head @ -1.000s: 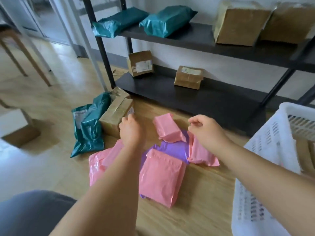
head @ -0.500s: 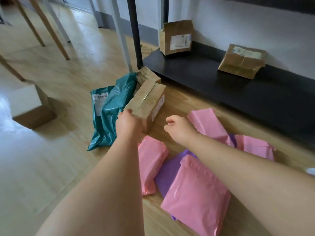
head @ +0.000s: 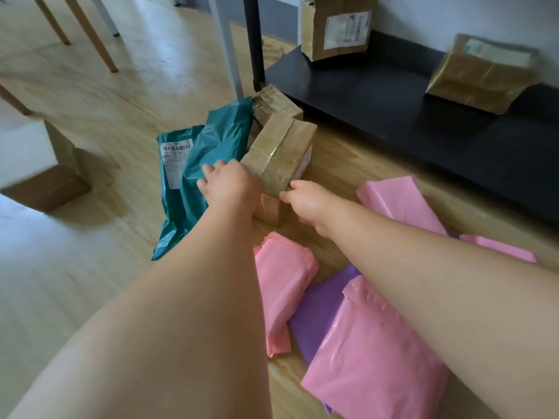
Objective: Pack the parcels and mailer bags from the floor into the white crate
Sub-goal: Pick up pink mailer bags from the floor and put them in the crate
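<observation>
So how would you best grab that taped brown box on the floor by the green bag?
Probably by its two long sides at the near end, one hand each side, coming from above. The box is long, stiff and flat-sided. Its right side is free; the green bag presses against the left. The left hand and right hand sit at those near corners.

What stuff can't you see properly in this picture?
In the head view:
1. The white crate: outside the frame.
2. The purple mailer bag: mostly under the pink mailer bags.
3. How the left hand holds the brown box: fingertips hidden behind the hand.
4. The teal mailer bag: label text too blurred to read.
</observation>
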`<state>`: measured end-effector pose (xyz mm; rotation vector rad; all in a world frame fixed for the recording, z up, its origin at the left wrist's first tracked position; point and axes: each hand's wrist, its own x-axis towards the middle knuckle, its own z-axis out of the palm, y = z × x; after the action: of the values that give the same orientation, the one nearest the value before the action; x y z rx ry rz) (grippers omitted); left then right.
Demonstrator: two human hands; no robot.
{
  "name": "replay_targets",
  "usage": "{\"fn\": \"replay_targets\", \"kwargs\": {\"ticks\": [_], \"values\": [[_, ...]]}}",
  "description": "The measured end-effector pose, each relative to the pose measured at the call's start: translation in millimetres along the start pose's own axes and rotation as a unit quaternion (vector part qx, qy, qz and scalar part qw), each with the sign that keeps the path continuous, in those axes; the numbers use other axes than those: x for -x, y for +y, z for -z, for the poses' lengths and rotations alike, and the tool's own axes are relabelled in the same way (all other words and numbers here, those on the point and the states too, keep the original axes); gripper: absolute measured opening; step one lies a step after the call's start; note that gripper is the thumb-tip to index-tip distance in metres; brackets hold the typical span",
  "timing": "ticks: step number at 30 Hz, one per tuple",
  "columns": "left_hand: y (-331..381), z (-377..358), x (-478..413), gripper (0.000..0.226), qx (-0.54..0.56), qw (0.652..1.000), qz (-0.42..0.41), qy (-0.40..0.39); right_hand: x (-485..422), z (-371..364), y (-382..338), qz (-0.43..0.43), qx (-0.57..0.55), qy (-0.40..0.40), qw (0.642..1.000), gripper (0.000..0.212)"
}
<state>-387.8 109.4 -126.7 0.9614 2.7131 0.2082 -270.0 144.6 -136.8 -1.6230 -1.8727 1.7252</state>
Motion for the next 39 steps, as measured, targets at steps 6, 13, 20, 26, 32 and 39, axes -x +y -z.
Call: {"fn": "replay_targets", "kwargs": {"ticks": [6,13,20,26,32,39], "values": [[23,2,16,0.05,0.042,0.999,-0.006,-0.003,6,25,0,-0.041,-0.079,-0.001,0.996,0.032],[86,36,53,0.066,0.111,0.99,-0.079,0.037,41,91,0,-0.056,-0.142,0.077,0.985,0.018],[122,55,128,0.059,0.252,0.959,-0.128,-0.004,120,142,3,-0.016,-0.18,0.146,0.973,0.01],[132,56,214,0.058,0.308,0.938,-0.154,-0.046,202,164,42,-0.024,-0.223,0.205,0.953,0.037],[118,32,318,0.042,0.372,0.909,-0.146,-0.119,277,168,121,-0.055,-0.175,0.294,0.938,0.055],[70,-36,408,0.044,0.424,0.879,-0.06,-0.21,367,129,194,-0.064,-0.128,0.301,0.943,0.039]]}}
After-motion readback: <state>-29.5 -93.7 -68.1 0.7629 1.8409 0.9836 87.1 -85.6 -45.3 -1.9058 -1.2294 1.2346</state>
